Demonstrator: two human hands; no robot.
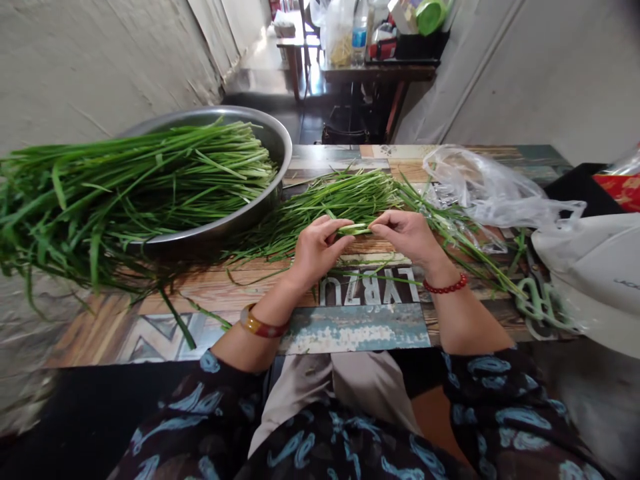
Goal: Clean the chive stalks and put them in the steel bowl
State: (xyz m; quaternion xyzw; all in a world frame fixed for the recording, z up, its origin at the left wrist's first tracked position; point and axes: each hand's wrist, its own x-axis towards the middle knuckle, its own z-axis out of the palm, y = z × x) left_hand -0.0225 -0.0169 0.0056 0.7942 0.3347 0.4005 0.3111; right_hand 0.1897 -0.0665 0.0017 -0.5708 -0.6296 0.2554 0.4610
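Note:
Near the middle of the table, my left hand grips a few green stalks between thumb and fingers, their pale ends pointing right. My right hand pinches at the tip of these same stalks, thumb and forefinger together. Just beyond both hands lies a loose pile of long green leafy stalks. A large metal basin at the left holds a thick bundle of the same greens, whose leaves hang over its left rim.
At the right are a clear plastic bag, green-handled scissors and a white appliance. Loose stalks lie along the wooden-patterned table. Farther back, another table bears a bottle and bags.

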